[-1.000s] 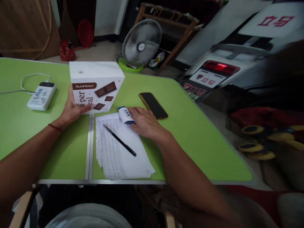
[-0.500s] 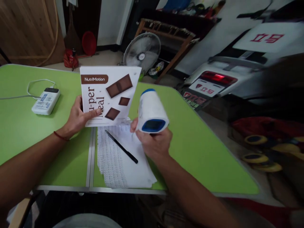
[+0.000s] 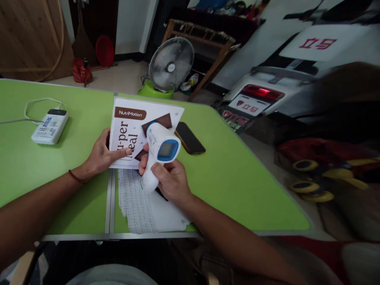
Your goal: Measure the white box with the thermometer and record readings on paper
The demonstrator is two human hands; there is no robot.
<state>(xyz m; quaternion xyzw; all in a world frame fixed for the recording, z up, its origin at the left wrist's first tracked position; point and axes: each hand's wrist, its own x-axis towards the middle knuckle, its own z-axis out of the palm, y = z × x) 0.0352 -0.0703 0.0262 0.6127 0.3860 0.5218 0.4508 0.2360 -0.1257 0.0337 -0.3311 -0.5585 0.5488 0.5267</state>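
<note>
My left hand (image 3: 103, 152) grips the lower left side of a white box (image 3: 120, 136) printed "NutriMotion" with brown chocolate pieces, thumb across its front. In my right hand (image 3: 170, 178) is a white and blue infrared thermometer (image 3: 157, 144), fingers wrapped round its handle. The thermometer is in front of the box's right part and covers some of its print; its small grey screen faces me. Under both lie sheets of paper (image 3: 136, 206) with printed rows, and a black pen (image 3: 161, 194) mostly hidden by my right hand.
A smartphone (image 3: 190, 138) lies on the green table (image 3: 231, 186) right of the box. At the left is a white power bank (image 3: 50, 126) with a cable. Beyond the table stand a fan (image 3: 170, 65) and a white scooter (image 3: 261, 87).
My right hand has brought the thermometer left and lower, in front of the box. The box has shifted slightly right and down. The phone behind them now shows.
</note>
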